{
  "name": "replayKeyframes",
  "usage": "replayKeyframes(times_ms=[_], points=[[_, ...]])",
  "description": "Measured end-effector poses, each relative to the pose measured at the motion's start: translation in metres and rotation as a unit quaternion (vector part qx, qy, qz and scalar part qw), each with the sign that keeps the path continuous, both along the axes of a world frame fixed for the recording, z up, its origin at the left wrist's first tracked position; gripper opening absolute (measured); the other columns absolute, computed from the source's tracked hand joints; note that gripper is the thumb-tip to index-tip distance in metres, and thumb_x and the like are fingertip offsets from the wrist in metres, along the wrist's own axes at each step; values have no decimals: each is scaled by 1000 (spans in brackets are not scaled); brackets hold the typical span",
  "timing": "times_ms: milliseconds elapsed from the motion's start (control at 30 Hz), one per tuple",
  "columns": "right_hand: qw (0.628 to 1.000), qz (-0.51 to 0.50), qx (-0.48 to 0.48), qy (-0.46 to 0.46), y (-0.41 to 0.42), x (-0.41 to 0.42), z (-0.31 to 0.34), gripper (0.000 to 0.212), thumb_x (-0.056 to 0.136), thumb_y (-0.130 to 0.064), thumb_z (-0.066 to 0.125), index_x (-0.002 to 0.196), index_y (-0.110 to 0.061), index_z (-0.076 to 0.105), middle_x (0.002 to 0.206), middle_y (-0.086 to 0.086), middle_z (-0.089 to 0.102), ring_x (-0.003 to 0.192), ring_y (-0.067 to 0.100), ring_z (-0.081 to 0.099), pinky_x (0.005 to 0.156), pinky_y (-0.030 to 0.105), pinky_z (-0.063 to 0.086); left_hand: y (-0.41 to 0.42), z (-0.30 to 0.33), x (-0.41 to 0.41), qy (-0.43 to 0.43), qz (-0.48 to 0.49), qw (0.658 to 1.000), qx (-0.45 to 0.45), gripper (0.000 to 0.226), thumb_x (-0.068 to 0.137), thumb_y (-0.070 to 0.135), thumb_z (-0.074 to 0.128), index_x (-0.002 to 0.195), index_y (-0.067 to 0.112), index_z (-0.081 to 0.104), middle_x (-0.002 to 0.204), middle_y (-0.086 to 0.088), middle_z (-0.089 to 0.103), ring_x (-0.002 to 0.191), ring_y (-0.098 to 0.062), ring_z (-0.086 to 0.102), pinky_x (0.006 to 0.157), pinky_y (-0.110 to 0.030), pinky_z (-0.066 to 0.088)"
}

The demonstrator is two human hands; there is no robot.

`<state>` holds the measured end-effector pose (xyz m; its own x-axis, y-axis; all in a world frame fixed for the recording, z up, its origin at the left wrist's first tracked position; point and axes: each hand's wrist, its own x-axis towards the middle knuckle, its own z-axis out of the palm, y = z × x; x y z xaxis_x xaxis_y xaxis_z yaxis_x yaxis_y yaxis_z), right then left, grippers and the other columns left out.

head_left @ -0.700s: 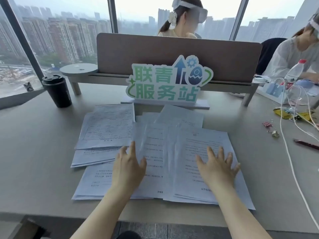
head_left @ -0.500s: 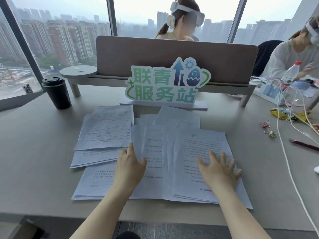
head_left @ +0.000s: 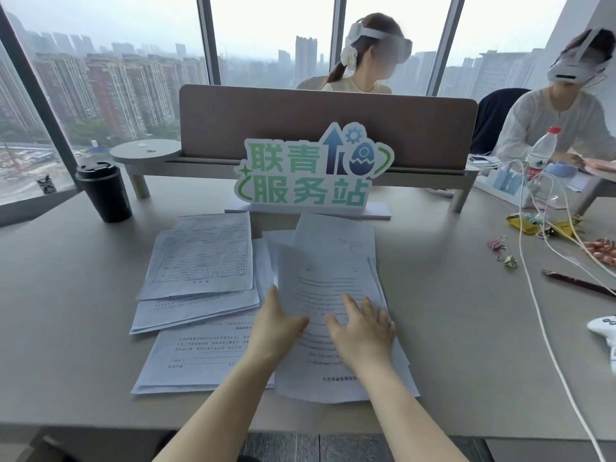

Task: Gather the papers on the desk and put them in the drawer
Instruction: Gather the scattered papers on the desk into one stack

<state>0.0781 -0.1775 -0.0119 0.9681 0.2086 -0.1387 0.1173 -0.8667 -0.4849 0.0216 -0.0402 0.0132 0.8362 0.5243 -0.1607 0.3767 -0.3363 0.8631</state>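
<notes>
Papers [head_left: 200, 258] spread across the middle of the desk [head_left: 66, 328], overlapping, left batch fanned toward the near edge, right stack [head_left: 333, 268] just beside it. Left hand [head_left: 276, 323] and right hand [head_left: 363, 331] flat on the right stack, close together. Sign [head_left: 310, 171] upright right behind the papers, divider [head_left: 328, 128] behind that. Cup [head_left: 105, 191] back left, well apart from the papers. Off to the right: clips [head_left: 498, 245], pen [head_left: 576, 283], cables [head_left: 533, 278] running toward the near edge, controller [head_left: 605, 328] at the far right edge. Bottle [head_left: 541, 155] back right on the next desk.
</notes>
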Motion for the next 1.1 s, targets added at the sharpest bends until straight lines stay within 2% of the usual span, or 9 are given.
replayKeyframes(times_ms=[67, 200, 300, 433, 567, 667, 767, 900, 1100], points=[[999, 7, 39, -1, 1, 1, 3, 67, 97, -56, 39, 157, -36, 17, 167, 5, 8, 152, 34, 1, 123, 49, 3, 3, 1, 1, -19, -12, 999, -25, 47, 73, 10, 67, 116, 22, 51, 109, -1, 69, 91, -17, 66, 71, -29, 55], [993, -60, 105, -10, -13, 26, 9, 76, 93, -57, 48, 157, -30, 18, 164, 10, 21, 151, 33, 15, 122, 48, 16, 22, 3, 4, -91, -11, 992, -81, 80, 64, 17, 69, 138, 33, 42, 112, -3, 71, 94, -21, 71, 86, -44, 57], [997, -58, 46, 3, -14, 48, 8, 81, 90, -67, 44, 157, -30, 17, 163, 12, 22, 151, 35, 15, 122, 50, 12, 40, 6, 12, -92, -11, 993, -68, 78, 75, 19, 69, 145, 28, 37, 113, -6, 70, 93, -23, 71, 84, -44, 58], [1000, -15, -6, 8, -3, 65, 1, 88, 86, -73, 44, 157, -31, 14, 166, 14, 10, 152, 35, 3, 122, 50, 3, 70, 5, 17, -28, 15, 997, 71, 60, 89, 27, 61, 145, 19, 41, 117, -4, 66, 105, -25, 63, 81, -34, 49], [1000, 13, -13, -11, 4, 73, -6, 92, 82, -73, 51, 156, -33, 15, 166, 12, 10, 152, 34, 2, 123, 48, 2, 121, 0, 7, 91, 119, 956, 252, 62, 88, 45, 53, 145, 24, 40, 147, -9, 46, 135, -34, 37, 107, -47, 34], [999, 31, -8, -14, 8, 75, -6, 91, 82, -72, 53, 156, -35, 16, 166, 10, 9, 152, 33, 1, 123, 47, 3, 159, -1, -1, 189, 191, 934, 234, 75, 86, 57, 51, 148, 20, 31, 153, -20, 32, 139, -44, 27, 113, -54, 24], [999, 42, -3, -17, 11, 76, -7, 89, 82, -71, 54, 155, -36, 17, 166, 11, 11, 152, 34, 2, 123, 47, 5, 183, -3, -3, 199, 237, 934, 180, 84, 82, 59, 57, 144, 10, 30, 144, -29, 38, 132, -47, 33, 107, -53, 29], [999, 47, 5, -17, 14, 77, -9, 89, 82, -70, 57, 155, -36, 19, 165, 11, 12, 152, 34, 3, 123, 47, 8, 198, -3, 0, 215, 248, 923, 199, 83, 76, 53, 70, 134, 4, 37, 133, -31, 44, 126, -45, 39, 100, -50, 37], [999, 50, 7, -18, 15, 75, -8, 89, 82, -69, 57, 156, -37, 18, 166, 9, 11, 152, 33, 2, 124, 45, 7, 218, 2, 6, 182, 214, 950, 136, 69, 63, 22, 85, 118, -5, 52, 114, -23, 62, 104, -38, 59, 75, -37, 45]])
